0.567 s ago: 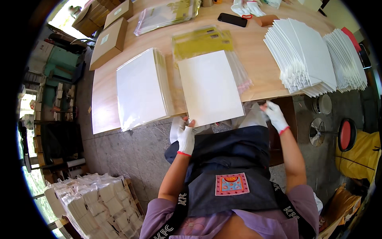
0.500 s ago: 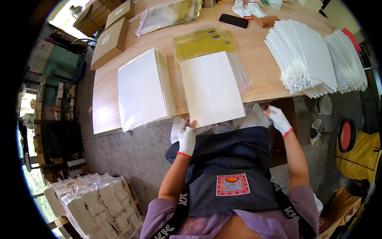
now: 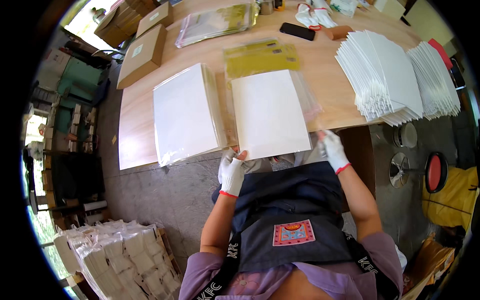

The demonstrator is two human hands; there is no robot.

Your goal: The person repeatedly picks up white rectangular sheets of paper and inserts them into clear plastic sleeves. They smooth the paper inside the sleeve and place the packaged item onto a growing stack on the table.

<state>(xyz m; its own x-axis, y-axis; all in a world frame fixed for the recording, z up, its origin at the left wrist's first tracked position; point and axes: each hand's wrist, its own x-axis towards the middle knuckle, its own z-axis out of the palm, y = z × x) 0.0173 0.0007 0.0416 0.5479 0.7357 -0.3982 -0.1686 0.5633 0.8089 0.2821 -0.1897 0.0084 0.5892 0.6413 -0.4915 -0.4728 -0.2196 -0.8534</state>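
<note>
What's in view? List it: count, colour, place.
Board: one, white, table's near edge
Sleeved stack: one, white, left of board
Clear sleeves: several, gold-panelled, just beyond board
Sleeve pile: one, clear-and-gold, far side
Panel stacks: two, white, table's right side
Phone: one, black, far side
Spare gloves: count unclear, white, near phone
Cylinder: one, brown, right of phone
Cartons: several, brown, far left
Table: one, light wood, centre
Stool: one, red and black, right
Sack: one, yellow, right edge
Wrapped bundles: many, white, lower left
Left hand: one, white-gloved, holding board's near-left corner
Right hand: one, white-gloved, right of board
</note>
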